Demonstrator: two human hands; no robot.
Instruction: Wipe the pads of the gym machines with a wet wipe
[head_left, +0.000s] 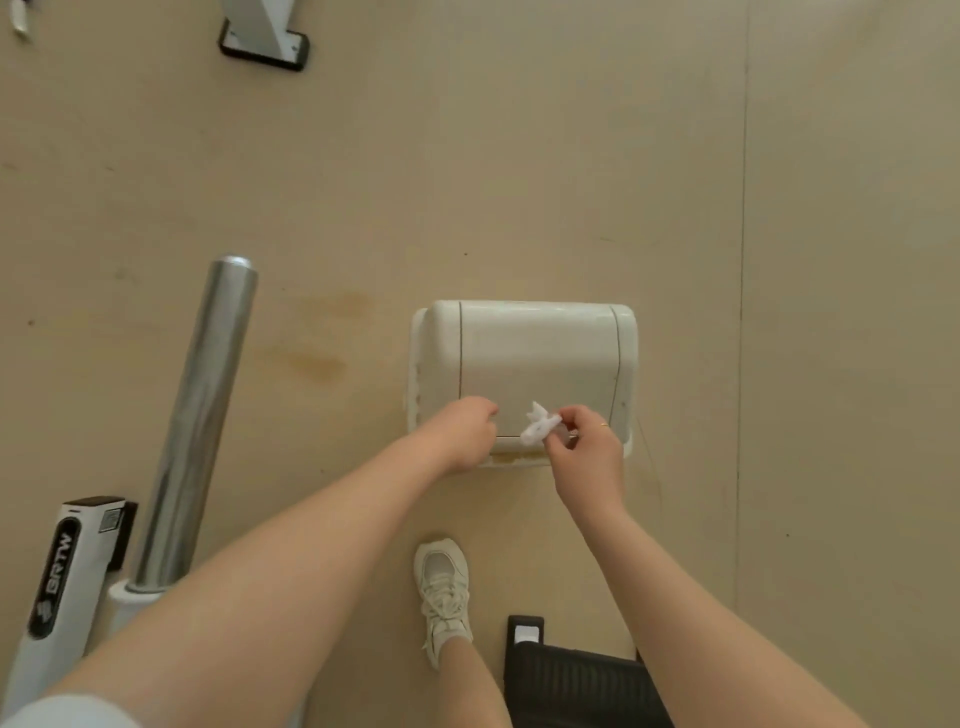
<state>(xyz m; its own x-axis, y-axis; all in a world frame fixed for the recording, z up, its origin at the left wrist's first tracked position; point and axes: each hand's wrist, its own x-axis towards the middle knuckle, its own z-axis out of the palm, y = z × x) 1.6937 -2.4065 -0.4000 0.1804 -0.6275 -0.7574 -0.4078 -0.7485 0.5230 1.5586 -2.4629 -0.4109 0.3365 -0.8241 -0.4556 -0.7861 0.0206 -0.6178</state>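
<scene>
Wipe (540, 429), crumpled, is pinched in the right hand (584, 452) over one white box (524, 364). Left hand (462, 436) curls at the box's near edge; its grasp is unclear. One steel bar (195, 421) and one shoe (444, 592) lie nearby.

Steel bar (195, 415) lies left of the pad (535, 353).

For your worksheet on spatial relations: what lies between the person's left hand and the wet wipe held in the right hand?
In the head view, only the white bin's lid shows between the left hand and the wet wipe pinched by the right hand.
</scene>
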